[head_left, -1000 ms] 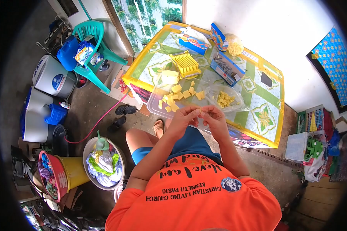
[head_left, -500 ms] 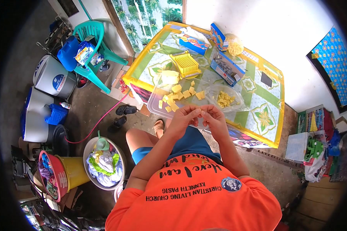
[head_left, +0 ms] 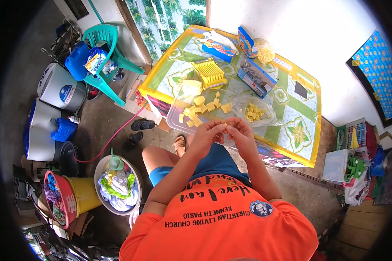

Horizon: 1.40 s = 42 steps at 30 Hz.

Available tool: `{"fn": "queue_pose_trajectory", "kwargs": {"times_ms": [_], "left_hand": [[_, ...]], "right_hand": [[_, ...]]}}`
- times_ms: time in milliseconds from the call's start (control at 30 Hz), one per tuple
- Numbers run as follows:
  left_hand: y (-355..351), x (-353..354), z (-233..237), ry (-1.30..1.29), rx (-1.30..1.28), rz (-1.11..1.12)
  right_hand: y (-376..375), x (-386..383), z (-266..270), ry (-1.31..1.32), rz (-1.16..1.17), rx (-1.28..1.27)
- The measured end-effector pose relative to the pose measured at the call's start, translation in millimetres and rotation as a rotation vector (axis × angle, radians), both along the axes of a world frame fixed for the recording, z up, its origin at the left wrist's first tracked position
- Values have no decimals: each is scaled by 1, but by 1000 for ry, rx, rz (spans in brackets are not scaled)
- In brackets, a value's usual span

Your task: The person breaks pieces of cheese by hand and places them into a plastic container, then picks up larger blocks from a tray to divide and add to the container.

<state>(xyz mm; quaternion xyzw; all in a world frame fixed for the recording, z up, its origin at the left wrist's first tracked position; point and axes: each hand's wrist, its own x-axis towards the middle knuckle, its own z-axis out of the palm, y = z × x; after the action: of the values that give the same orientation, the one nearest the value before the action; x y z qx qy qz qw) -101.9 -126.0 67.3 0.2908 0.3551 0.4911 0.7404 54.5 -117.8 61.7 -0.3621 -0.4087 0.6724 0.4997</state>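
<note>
My left hand (head_left: 209, 135) and my right hand (head_left: 243, 134) meet over my lap at the table's near edge. Their fingertips pinch together on a small pale yellow piece (head_left: 225, 125), mostly hidden by the fingers. Just beyond, a clear plastic tray (head_left: 174, 118) bears several yellow chunks (head_left: 211, 106) and a larger pale yellow block (head_left: 192, 87). To the right of these, small yellow cubes (head_left: 253, 112) lie on clear plastic (head_left: 272, 119). A yellow slotted slicer (head_left: 211, 74) stands behind the tray.
Farther back on the patterned table (head_left: 298, 135) are an open blue box (head_left: 257, 78), another blue box (head_left: 219, 50), a tub of pale yellow pieces (head_left: 265, 54) and a dark flat object (head_left: 300, 89). A green chair (head_left: 111, 82) and a laundry basin (head_left: 117, 185) stand left.
My fingers have shifted slightly around the small piece, and a little more of it shows. The things on the table have not moved.
</note>
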Motion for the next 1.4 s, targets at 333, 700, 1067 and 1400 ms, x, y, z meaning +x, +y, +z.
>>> {"fn": "queue_pose_trajectory", "kwargs": {"times_ms": [333,700,1067,1400], "left_hand": [[-2,0,2,-10,9,-16],[-2,1,3,1,20,-13],[-1,-1,-1,-26,-18,-18],[-1,-2,-2,-47,-29,-6]], "right_hand": [[0,3,-2,26,24,-23],[-2,2,-1,71,33,-91],[0,2,-8,140,14,-75],[1,1,-9,212,47,-108]]}}
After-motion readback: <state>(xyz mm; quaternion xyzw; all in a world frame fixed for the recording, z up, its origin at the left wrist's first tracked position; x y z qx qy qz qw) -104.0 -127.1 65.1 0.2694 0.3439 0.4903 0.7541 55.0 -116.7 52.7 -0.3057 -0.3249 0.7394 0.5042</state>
